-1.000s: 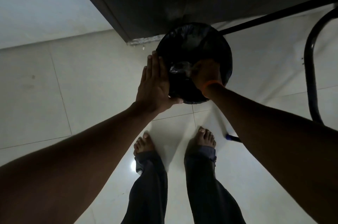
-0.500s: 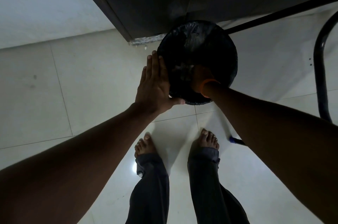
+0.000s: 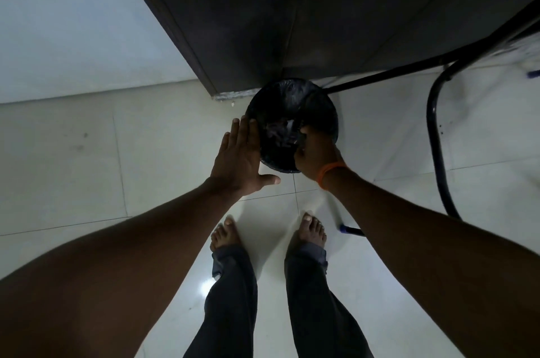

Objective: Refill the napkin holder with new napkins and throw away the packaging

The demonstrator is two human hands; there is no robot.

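Observation:
A round black bin (image 3: 330,112) lined with a black bag stands on the floor against a dark cabinet. Crumpled clear packaging (image 3: 279,131) lies inside its mouth. My left hand (image 3: 239,159) is flat and open, fingers together, resting against the bin's left rim. My right hand (image 3: 315,153), with an orange band on its wrist, reaches over the near right rim with its fingers pointing down into the bin beside the packaging. The fingertips are hidden, so their hold is unclear. No napkin holder or napkins are in view.
The dark cabinet (image 3: 263,22) rises just behind the bin. A black metal tube frame (image 3: 435,138) curves down at the right, with a bar running to the bin's back. My bare feet (image 3: 225,235) stand on glossy pale tiles just in front of the bin.
My right hand went down into the bin with the packaging, then drew back to the near rim. The packaging now sits lower in the bin. My left hand stayed at the rim.

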